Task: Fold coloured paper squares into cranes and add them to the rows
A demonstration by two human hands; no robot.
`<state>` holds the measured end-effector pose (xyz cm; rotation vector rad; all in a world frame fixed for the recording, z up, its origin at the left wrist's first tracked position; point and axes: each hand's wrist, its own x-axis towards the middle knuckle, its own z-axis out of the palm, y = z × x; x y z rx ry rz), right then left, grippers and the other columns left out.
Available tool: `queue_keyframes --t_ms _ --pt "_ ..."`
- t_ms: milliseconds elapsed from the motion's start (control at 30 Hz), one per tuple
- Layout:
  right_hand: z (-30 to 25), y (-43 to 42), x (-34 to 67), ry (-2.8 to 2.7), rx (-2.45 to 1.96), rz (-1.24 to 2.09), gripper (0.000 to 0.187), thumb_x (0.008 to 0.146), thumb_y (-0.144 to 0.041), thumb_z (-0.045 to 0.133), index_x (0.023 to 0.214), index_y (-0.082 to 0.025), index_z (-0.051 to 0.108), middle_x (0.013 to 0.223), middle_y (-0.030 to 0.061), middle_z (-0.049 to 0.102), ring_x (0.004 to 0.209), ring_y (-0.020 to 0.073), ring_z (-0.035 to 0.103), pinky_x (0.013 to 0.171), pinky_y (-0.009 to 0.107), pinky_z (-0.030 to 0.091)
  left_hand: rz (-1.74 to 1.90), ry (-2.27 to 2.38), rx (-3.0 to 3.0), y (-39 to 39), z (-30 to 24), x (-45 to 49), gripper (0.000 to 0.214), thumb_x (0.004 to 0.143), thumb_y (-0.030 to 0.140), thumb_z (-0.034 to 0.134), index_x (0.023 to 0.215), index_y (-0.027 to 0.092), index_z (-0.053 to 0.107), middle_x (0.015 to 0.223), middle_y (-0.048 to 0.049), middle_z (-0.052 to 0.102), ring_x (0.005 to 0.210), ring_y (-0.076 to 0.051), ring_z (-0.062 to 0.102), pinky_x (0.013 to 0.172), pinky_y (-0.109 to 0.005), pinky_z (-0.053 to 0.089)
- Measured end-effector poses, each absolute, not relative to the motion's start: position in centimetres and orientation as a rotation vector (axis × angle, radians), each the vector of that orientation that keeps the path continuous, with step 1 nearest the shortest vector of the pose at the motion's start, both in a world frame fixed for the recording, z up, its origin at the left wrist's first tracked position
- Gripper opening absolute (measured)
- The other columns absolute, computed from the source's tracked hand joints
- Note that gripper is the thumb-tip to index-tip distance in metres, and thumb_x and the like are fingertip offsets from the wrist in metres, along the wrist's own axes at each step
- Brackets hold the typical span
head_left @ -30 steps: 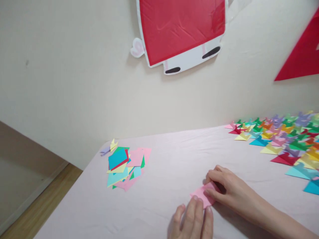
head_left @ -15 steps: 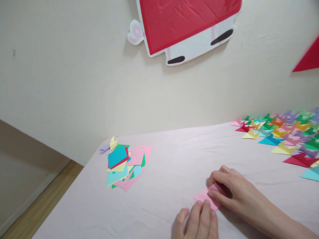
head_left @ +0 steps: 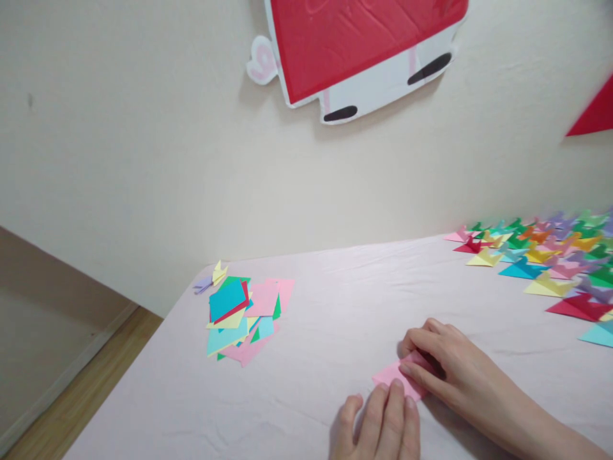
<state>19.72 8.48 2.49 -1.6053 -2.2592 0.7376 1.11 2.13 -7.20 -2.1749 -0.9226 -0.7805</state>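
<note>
A small piece of pink paper [head_left: 395,375] lies on the cloth-covered surface under both hands, and it looks folded. My right hand [head_left: 445,364] grips its far right part, with the thumb on top and the other fingers curled behind. Along the near edge of the paper, the fingertips of my left hand [head_left: 380,425] press down. The left fingers are stretched out with the thumb apart. Part of the paper is hidden beneath the fingers.
Loose coloured paper squares [head_left: 227,303] lie in a heap to the left. Behind the heap sit a yellow folded paper piece [head_left: 219,273] and a purple one [head_left: 203,285]. Rows of folded paper birds [head_left: 548,285] stand at the right. A wall [head_left: 306,185] borders the back.
The left fingers have shifted very slightly against the paper's near edge, and less of the paper shows there. The right hand keeps its grip.
</note>
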Motion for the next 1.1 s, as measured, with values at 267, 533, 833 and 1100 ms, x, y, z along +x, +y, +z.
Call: queue_keyframes --t_ms 267,533,833,1100 --pt "2.2 8.4 19.7 -2.262 -1.589 0.715 0.021 0.089 -0.029 0.049 0.073 -0.022 0.060 0.075 0.0046 0.061 0.076 0.0228 0.055 0.072 0.036 0.041 -0.789 -0.929 -2.169 2.3 -7.0 1.2 0.022 0.094 0.031 0.062 0.112 0.020 0.068 0.137 -0.0076 0.059 0.138 -0.029 0.041 0.116 -0.051 0.025" --pt "1.8 7.2 20.5 -2.284 -1.439 0.742 0.018 0.091 -0.036 0.055 0.103 -0.028 0.064 0.093 0.0043 0.064 0.086 0.0238 0.055 0.080 0.039 0.043 -0.733 -0.984 -2.224 2.1 -7.8 2.0 0.017 0.093 0.024 0.061 0.108 0.018 0.068 0.122 -0.0082 0.066 0.126 -0.028 0.052 0.110 -0.049 0.033" --pt "3.0 5.7 18.8 -2.237 -1.537 0.610 0.020 0.081 -0.022 0.056 0.099 -0.025 0.063 0.105 0.0063 0.062 0.098 0.0265 0.054 0.086 0.042 0.041 -0.601 -1.028 -2.383 1.9 -6.0 1.3 0.029 0.094 0.027 0.050 0.118 0.022 0.066 0.123 -0.0076 0.066 0.117 -0.029 0.056 0.103 -0.047 0.039" --pt "2.3 6.3 19.9 -2.127 -1.511 0.712 0.049 0.063 -0.007 0.048 0.108 -0.021 0.060 0.104 0.0064 0.064 0.095 0.0248 0.056 0.085 0.041 0.044 -0.673 -1.035 -2.368 2.2 -4.6 0.4 0.020 0.096 0.022 0.046 0.100 0.019 0.066 0.121 -0.0044 0.067 0.105 -0.021 0.058 0.089 -0.034 0.042"
